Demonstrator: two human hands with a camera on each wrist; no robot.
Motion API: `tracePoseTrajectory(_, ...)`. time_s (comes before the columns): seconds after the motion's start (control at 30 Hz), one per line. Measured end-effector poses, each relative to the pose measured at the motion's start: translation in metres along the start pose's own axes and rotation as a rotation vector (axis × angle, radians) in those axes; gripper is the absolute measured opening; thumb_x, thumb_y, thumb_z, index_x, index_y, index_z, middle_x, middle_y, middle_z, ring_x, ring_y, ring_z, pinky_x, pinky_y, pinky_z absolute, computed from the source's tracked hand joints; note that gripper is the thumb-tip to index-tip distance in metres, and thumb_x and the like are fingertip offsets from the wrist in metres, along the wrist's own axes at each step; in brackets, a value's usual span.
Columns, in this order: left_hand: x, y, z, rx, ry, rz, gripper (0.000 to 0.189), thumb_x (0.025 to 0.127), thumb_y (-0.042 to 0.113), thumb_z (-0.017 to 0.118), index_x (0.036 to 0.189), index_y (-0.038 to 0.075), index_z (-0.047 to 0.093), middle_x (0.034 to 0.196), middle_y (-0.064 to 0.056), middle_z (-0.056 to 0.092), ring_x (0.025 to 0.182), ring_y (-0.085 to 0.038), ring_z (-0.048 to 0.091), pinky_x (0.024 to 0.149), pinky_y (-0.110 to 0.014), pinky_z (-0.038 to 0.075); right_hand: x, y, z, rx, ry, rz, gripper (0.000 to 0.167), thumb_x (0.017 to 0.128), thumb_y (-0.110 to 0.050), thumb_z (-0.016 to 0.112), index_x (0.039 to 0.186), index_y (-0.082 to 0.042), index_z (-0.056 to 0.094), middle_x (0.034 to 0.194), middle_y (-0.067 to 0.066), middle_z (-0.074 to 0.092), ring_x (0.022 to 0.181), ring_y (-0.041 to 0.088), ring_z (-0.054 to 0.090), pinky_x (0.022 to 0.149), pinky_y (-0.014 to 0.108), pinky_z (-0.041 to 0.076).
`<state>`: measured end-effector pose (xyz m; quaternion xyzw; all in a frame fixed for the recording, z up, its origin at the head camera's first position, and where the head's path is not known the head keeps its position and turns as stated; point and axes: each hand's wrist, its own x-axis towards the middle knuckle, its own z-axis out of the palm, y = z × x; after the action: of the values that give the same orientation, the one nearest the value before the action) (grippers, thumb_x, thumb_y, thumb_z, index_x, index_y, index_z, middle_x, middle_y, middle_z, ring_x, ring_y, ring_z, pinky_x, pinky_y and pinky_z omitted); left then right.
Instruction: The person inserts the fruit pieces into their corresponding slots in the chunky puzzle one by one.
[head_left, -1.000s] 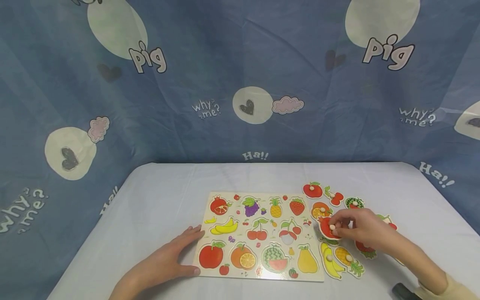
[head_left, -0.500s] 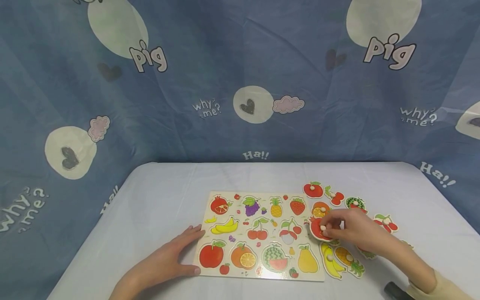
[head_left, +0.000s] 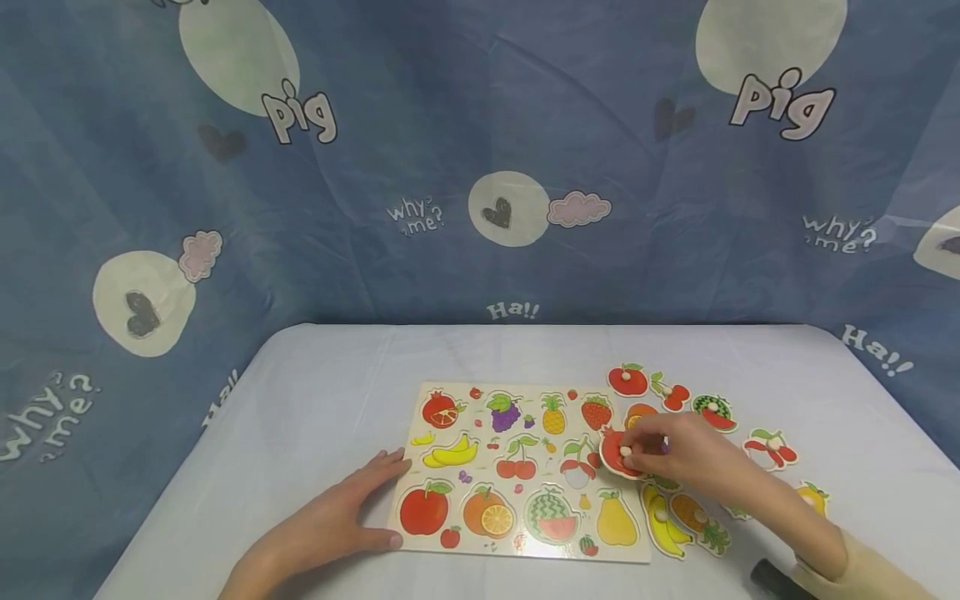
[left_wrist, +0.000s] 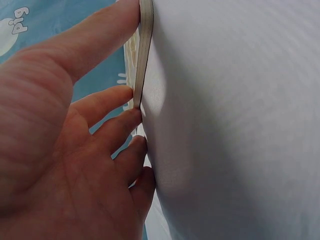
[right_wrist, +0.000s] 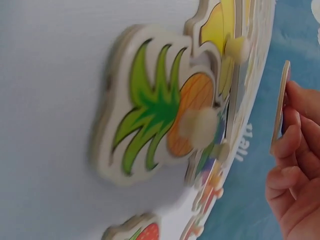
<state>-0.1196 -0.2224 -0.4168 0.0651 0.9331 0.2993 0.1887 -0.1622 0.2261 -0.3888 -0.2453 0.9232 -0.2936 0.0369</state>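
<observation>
Right hand [head_left: 686,454]: thumb and fingers pinch the knob of a red pomegranate piece [head_left: 612,447].
Pomegranate piece: raised in the right fingertips, overlapping the right edge of the puzzle board [head_left: 555,552] as the head camera sees it; roughly round, its crown pointing left and away from the person.
Printed pomegranate [head_left: 440,411]: one, in the board's far left corner; left of the right fingertips and farther off, with the left hand nearer to it.
Left hand [head_left: 341,515]: fingers extended, thumb spread apart, touching the board's left edge; grasps no fruit piece.
Large printed fruits on the board: eleven; four in the far row, three in the middle, four in the near row.
Loose pieces on the white table [head_left: 330,392], right of the board: ten, one each; apple [head_left: 628,380], cherries [head_left: 677,397], watermelon [head_left: 715,414], orange [head_left: 639,412], red-and-white fruit [head_left: 772,450], pear [head_left: 812,497], strawberry [head_left: 738,513], pineapple [head_left: 684,508], bananas [head_left: 662,529], and what appears to be grapes [head_left: 665,482], mostly hidden.
Hands: two.
</observation>
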Motion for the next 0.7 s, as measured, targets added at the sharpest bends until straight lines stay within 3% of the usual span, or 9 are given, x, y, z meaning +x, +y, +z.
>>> tracePoseTrajectory(0.3, 0.000, 0.001, 0.000, -0.002, 0.001, 0.001, 0.090, 0.066, 0.042, 0.089, 0.145, 0.027, 0.049, 0.155, 0.003, 0.038, 0.145, -0.028, 0.027, 0.107, -0.060, 0.034, 0.010, -0.011, 0.006, -0.019, 0.016, -0.047, 0.012, 0.085, -0.018, 0.077, 0.092, -0.027, 0.072, 0.078, -0.021, 0.060, 0.072, 0.003, 0.056, 0.064, 0.022, 0.051)
tracePoseTrajectory(0.7, -0.001, 0.000, -0.001, -0.032, -0.003, 0.006, 0.090, 0.066, 0.043, 0.089, 0.145, 0.028, 0.049, 0.155, 0.001, 0.037, 0.144, -0.028, 0.028, 0.109, -0.060, 0.031, 0.028, -0.027, 0.016, -0.018, 0.009, -0.017, 0.012, 0.085, -0.017, 0.078, 0.092, -0.026, 0.073, 0.074, -0.019, 0.058, 0.071, 0.006, 0.053, 0.063, 0.023, 0.049)
